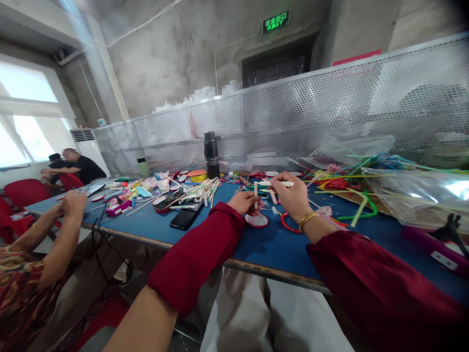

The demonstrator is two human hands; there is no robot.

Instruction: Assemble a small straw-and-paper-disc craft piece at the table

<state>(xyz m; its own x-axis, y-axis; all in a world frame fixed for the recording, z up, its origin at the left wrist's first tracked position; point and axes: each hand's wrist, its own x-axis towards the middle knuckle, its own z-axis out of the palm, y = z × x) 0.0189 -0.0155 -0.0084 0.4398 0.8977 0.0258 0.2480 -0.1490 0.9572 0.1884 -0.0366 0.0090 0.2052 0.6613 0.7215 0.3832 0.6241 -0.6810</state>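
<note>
**Two hands on sticks above a crowded table**

The left hand (245, 201) is closed around a short white stick (255, 189), held upright just above a small round disc (257, 220) on the table (271, 247). The right hand (293, 195) pinches a longer white stick (280, 184), held level near the other; a gold bracelet (307, 220) sits on that wrist.

Risk, as judged: both sticks are thin and gripped near their ends, so either could slip or snap under pressure. The red ring (287, 225) and loose sticks (200, 189) lie close by and could be knocked by a sleeve. A phone (185, 218) rests near the front edge and its cable (100, 234) hangs over it; a snag could pull it off.

The table is blue and thickly littered. A black flask (211, 154) stands before a perforated metal screen (330, 107). Bare concrete walls, an exit sign (275, 21), and windows on the left. Another person's hand (74, 203) rests at the left end.
</note>
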